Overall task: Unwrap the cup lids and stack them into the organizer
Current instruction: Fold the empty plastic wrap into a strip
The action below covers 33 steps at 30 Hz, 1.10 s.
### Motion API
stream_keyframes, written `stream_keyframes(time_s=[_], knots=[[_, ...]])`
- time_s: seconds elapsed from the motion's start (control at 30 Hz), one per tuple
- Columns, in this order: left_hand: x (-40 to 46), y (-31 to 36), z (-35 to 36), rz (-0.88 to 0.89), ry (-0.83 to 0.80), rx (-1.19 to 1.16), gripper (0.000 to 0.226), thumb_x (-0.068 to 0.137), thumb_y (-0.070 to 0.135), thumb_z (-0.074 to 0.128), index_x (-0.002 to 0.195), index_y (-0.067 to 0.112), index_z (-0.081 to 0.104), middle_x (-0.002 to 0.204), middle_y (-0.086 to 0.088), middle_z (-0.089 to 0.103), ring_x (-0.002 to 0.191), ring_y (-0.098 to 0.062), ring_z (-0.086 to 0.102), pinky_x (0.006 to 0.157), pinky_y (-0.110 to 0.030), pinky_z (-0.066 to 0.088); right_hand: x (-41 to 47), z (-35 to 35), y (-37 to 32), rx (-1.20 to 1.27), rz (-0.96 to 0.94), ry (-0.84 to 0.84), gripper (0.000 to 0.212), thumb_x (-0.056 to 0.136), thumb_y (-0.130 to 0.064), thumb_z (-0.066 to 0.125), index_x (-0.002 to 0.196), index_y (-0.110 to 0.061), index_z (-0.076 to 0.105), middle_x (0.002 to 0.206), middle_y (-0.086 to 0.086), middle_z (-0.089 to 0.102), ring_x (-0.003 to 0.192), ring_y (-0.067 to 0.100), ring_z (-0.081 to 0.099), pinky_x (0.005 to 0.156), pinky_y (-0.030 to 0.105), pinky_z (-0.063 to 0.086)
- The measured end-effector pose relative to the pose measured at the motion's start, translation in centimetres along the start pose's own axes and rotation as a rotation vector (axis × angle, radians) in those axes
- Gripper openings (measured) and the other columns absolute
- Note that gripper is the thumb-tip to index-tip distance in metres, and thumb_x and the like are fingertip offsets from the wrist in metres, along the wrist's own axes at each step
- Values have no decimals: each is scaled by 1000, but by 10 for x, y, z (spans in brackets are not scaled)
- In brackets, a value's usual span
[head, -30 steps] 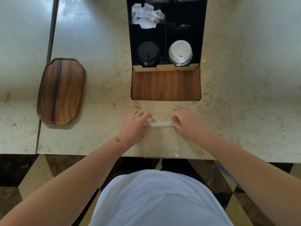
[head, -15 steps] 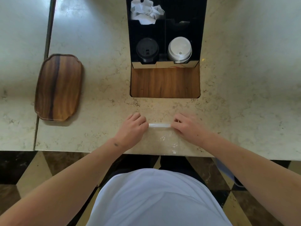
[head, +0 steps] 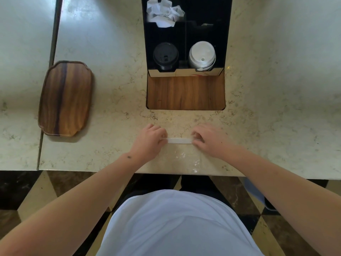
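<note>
1. Hands are seen low over the marble surface [head: 110, 89], near its front edge, with a white strip [head: 179, 140] stretched between them.
2. One end of the strip is pinched by the left hand [head: 150, 140], fingers curled closed around it.
3. The other end is gripped by the right hand [head: 208, 140], likewise closed.
4. A clear plastic wrapper [head: 186, 159] is spread flat on the surface just below the strip, reaching to the front edge; whether lids remain inside it cannot be told.
5. The black organizer [head: 227, 34] is set further back, straight ahead of the hands, with a wooden panel [head: 186, 92] in front of it.
6. A stack of black lids [head: 165, 56] is held in its front left compartment and a stack of white lids [head: 202, 54] in the front right one.
7. Crumpled white paper [head: 163, 12] is lodged in the rear left compartment.
8. A wooden tray [head: 65, 98] is placed well apart on the left, across a seam in the surface.
</note>
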State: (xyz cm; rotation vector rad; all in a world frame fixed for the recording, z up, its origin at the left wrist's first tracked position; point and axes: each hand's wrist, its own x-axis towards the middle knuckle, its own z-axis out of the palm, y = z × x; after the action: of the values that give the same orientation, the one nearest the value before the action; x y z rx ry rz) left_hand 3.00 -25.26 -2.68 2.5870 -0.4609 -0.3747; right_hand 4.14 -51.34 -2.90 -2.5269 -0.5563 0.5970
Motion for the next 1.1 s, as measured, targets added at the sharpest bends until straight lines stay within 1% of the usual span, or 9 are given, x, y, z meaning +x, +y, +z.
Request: stream_keyframes(time_s=[0.1,0.23,0.33,0.53,0.7,0.8,0.9,1.0,1.1], knots=[[5,0,1,-47,-44,-32,18,91,18,73,108,16,70,95,10,58,92,-16,49,81,-28,40,1,-2,0,-34,-33,-27,8,95,-28,64,100,-22,64,89,-10,52,82,10,47,66,18,30],[2,-1,2,-20,-75,-24,7,94,16,68,99,12,72,102,0,60,98,-21,53,81,-30,46,-3,-3,-3,-98,-117,-30,2,92,-18,64,92,-17,67,87,-9,51,77,9,45,64,20,31],[-6,-2,4,48,-54,-1,7,96,11,65,99,9,71,101,-3,67,98,-23,57,83,-34,51,-6,-3,-4,-114,-160,-24,4,91,-13,64,88,-15,63,85,-6,54,74,10,45,65,21,33],[-18,-6,8,264,41,109,6,90,5,68,85,7,71,85,-6,67,79,-26,59,69,-38,54,-13,-3,-5,-199,-314,60,15,90,-11,55,77,-10,62,78,4,59,71,19,50,61,32,45],[-28,-10,16,343,46,246,10,86,3,73,94,9,73,98,-5,68,87,-25,58,75,-36,51,-19,-3,-3,-244,-358,65,18,93,-17,56,81,-12,68,88,2,61,77,18,51,64,33,47],[-35,-7,15,305,42,213,15,98,19,61,98,12,74,105,-5,67,89,-24,58,74,-38,51,-22,-1,-3,-237,-330,38,25,97,-29,53,83,-16,71,95,0,62,82,16,50,73,31,45],[-26,1,7,198,-13,139,12,96,19,68,93,11,77,99,-5,67,85,-23,57,70,-36,53,-21,3,-6,-135,-196,19,15,94,-25,65,83,-16,70,91,-2,61,84,16,52,73,24,42],[-10,6,1,13,-93,34,8,94,20,70,94,11,71,99,-2,65,92,-21,55,78,-33,50,-9,4,-9,-27,13,-26,10,91,-28,69,89,-20,64,85,-12,53,84,13,52,68,15,33],[1,3,0,-137,-167,-43,16,94,22,70,107,16,65,102,1,62,99,-18,54,85,-30,46,2,0,-11,14,47,-119,8,92,-27,66,96,-22,64,86,-14,53,84,10,52,66,13,32]])
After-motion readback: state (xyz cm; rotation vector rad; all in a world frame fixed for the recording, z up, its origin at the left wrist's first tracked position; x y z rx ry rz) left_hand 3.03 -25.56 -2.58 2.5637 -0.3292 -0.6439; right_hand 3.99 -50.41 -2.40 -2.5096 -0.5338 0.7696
